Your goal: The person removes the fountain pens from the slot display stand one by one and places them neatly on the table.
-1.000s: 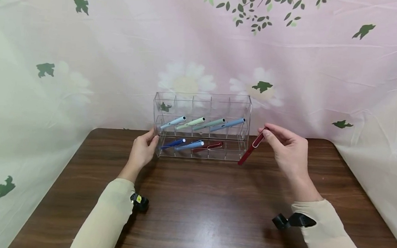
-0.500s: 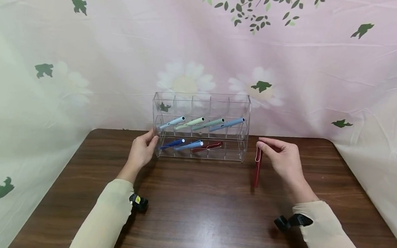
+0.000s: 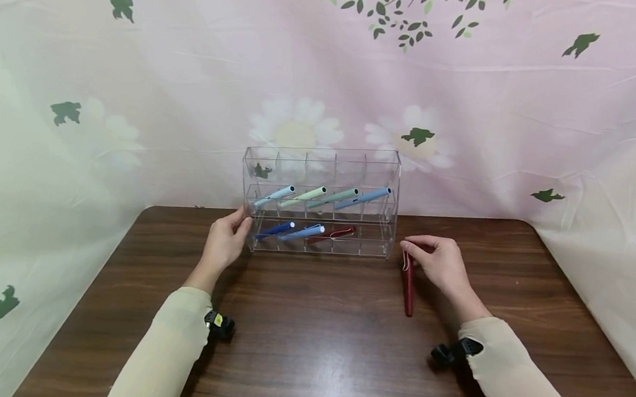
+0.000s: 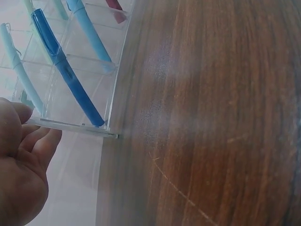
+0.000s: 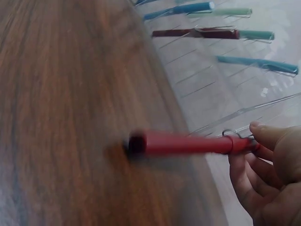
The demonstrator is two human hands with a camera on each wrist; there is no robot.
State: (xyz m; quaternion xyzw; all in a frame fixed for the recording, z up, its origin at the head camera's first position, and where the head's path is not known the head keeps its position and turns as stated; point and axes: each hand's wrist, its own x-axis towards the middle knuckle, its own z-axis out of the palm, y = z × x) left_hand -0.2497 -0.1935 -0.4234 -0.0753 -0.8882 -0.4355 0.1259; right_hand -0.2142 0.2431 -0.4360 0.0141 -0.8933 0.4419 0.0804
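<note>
A clear acrylic pen rack [image 3: 320,170] stands at the back of the table. My left hand [image 3: 223,241] grips its left side panel; in the left wrist view the thumb [image 4: 21,110] lies inside the panel and the fingers outside. Right of the rack, my right hand [image 3: 440,264] pinches a red pen [image 3: 408,290] by its clip end. Its other end points down toward me, apart from the rack. A dark blue pen [image 3: 275,230], a light blue pen [image 3: 302,232] and a dark red pen [image 3: 331,234] lie slanted in the lower row.
The upper row bears a pale blue pen [image 3: 274,197], a pale green pen [image 3: 303,196], a green pen [image 3: 332,198] and a blue pen [image 3: 377,194]. A patterned cloth [image 3: 203,90] hangs behind the wooden table [image 3: 308,322].
My right hand has moved down and toward me with the red pen, whose lower end has swung from the rack's right corner to point toward me. The left hand keeps its place.
</note>
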